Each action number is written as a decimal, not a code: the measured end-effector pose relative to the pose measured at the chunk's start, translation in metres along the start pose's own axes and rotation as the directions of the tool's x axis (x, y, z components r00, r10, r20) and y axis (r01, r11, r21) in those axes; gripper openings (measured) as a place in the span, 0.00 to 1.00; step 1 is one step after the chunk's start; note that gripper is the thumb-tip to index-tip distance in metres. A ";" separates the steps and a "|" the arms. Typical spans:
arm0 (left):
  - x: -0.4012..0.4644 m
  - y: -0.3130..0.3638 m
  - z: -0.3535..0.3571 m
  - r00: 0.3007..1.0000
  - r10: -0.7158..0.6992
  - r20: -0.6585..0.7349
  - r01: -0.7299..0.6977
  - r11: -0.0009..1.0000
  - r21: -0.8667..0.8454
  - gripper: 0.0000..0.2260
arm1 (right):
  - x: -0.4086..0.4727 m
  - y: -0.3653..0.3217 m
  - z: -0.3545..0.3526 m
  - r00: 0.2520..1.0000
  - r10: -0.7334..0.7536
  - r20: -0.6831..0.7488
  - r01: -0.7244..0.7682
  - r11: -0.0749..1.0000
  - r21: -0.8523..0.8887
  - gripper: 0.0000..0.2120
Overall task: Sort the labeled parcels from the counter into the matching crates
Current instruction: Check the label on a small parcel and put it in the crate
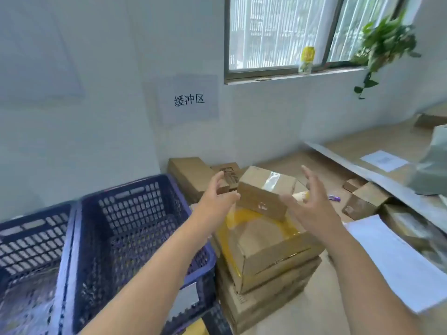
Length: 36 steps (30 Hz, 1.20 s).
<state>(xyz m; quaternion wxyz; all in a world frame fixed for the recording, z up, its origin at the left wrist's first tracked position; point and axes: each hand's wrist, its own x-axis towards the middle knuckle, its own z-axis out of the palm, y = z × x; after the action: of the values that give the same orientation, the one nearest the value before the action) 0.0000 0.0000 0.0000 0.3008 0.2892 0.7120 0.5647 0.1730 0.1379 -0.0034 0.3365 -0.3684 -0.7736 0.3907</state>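
White walls and a pale floor frame the sorting corner, where two dark blue crates stand at lower left, the nearer crate (135, 238) beside the left crate (29, 250). Just right of them rises a stack of cardboard boxes (271, 269), its top box crossed with yellow tape. Both arms reach over it: the left hand (215, 197) and right hand (312, 204) have their fingers spread wide, flanking a small taped parcel (263, 189) that sits tilted on the stack; neither hand grips it. Farther right, the wooden counter (377, 146) carries a paper sheet. Beyond, a wall sign (189, 99) hangs below a window (285, 32) with a trailing plant (384, 42).
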 end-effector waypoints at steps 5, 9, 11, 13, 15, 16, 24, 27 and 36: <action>0.032 -0.007 0.015 0.993 -0.071 0.093 0.056 0.986 0.156 0.34 | 0.018 0.017 0.016 0.981 0.035 0.190 -0.029 0.999 -0.035 0.46; 0.033 -0.010 0.009 0.993 -0.028 0.118 0.001 0.974 0.227 0.32 | 0.021 0.018 0.017 0.993 0.040 0.112 -0.042 0.999 0.016 0.41; 0.027 -0.007 -0.002 0.991 0.006 0.133 -0.031 0.981 0.192 0.29 | 0.016 0.011 0.018 0.993 0.028 0.113 -0.035 0.998 0.061 0.39; 0.016 -0.003 -0.018 0.989 0.062 0.134 -0.081 0.986 0.143 0.28 | 0.007 -0.007 0.023 0.996 -0.011 0.092 0.001 0.994 0.108 0.37; -0.002 -0.001 -0.043 0.985 0.127 0.114 -0.139 0.985 0.103 0.29 | -0.006 -0.035 0.033 0.997 -0.054 0.051 0.045 0.985 0.168 0.34; -0.015 0.000 -0.058 0.980 0.173 0.098 -0.182 0.980 0.083 0.29 | -0.013 -0.050 0.041 0.997 -0.066 0.040 0.058 0.980 0.189 0.33; -0.124 -0.038 -0.226 0.936 0.338 -0.096 -0.333 0.941 0.066 0.40 | -0.072 -0.190 0.161 0.951 -0.078 0.298 -0.050 0.915 0.399 0.12; -0.158 -0.047 -0.280 0.919 0.300 -0.257 -0.315 0.949 -0.019 0.33 | -0.101 -0.228 0.211 0.819 -0.017 0.574 -0.247 0.892 0.378 0.23; -0.224 -0.070 -0.384 0.818 0.086 -0.569 -0.300 0.908 -0.293 0.16 | -0.164 -0.277 0.324 0.569 -0.151 0.808 -0.379 0.824 0.421 0.28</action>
<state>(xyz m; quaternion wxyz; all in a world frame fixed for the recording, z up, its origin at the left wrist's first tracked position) -0.1489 -0.4245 0.0240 0.0751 0.1270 0.6147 0.7748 -0.0913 -0.2311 0.0426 0.0065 -0.0845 -0.6645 0.7425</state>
